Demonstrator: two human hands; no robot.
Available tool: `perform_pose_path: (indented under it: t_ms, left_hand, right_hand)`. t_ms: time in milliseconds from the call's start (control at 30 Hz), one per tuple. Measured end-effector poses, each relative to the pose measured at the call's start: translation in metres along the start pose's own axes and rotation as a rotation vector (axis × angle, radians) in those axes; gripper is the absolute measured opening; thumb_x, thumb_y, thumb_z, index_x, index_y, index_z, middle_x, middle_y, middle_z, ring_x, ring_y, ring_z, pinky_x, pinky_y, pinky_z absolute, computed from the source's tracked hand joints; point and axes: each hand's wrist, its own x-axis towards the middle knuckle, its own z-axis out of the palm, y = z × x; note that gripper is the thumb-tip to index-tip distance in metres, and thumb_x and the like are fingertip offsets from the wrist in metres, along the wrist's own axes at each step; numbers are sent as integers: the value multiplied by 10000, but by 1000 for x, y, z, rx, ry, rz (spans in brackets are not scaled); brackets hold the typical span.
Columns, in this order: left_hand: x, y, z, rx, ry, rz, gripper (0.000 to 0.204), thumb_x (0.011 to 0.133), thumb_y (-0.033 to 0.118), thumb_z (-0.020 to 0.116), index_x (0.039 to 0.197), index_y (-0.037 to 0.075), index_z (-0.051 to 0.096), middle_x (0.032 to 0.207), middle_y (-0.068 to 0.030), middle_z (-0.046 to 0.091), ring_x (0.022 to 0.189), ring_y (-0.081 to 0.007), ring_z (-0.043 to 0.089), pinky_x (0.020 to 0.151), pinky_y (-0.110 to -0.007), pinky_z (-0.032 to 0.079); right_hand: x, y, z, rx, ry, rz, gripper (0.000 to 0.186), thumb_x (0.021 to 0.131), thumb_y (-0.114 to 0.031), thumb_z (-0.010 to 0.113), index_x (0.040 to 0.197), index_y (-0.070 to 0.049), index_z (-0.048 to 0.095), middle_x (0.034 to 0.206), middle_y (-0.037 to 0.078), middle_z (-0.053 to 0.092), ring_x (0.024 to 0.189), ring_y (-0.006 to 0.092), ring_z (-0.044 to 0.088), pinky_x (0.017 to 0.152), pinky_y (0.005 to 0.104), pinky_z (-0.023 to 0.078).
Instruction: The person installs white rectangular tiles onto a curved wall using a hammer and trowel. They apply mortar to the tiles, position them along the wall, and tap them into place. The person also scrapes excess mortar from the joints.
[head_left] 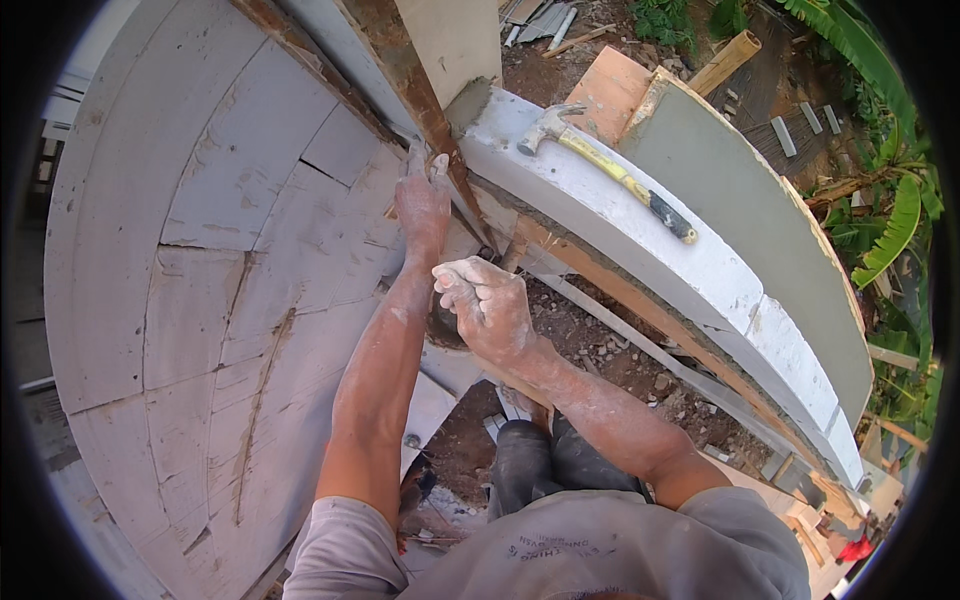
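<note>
Outdoor build, white block wall [250, 250] on my left; left hand [424, 205] fingers spread flat by rusty steel post [420, 90]; right hand [490, 310] fingers curled shut, contents hidden; hammer [605, 170] loose on sloping ledge [700, 270], a knock could slide it off.

1. The left arm is stretched straight up toward frame centre-top, and the left hand [424, 200] is laid flat, fingers pointing up.
2. The right hand [490, 308] is curled into a loose fist mid-frame, forearm bent in from lower right.
3. Both are pretty well dusted white.
</note>
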Motion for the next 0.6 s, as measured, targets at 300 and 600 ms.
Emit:
perform_pose_path:
  t_ms: [300,600]
  left_hand:
    - [50,-36,22,-889,207,-170,304,1001,238,509,966,-8,685,895,-55,704,771,-189,603,727,-341,470]
    - [48,-45,-25,-571,-268,-317,283,1018,222,458,1088,27,651,963,-73,707,794,-169,614,777,-331,481]
  right_hand:
    - [34,26,-38,-459,-287,-88,409,864,-60,662,1250,-75,529,1095,177,625,1025,356,631,866,443,512]
    - [65,86,-100,-985,-110,-53,354,912,-398,588,1088,-104,678,987,149,702,933,317,666,836,421,522]
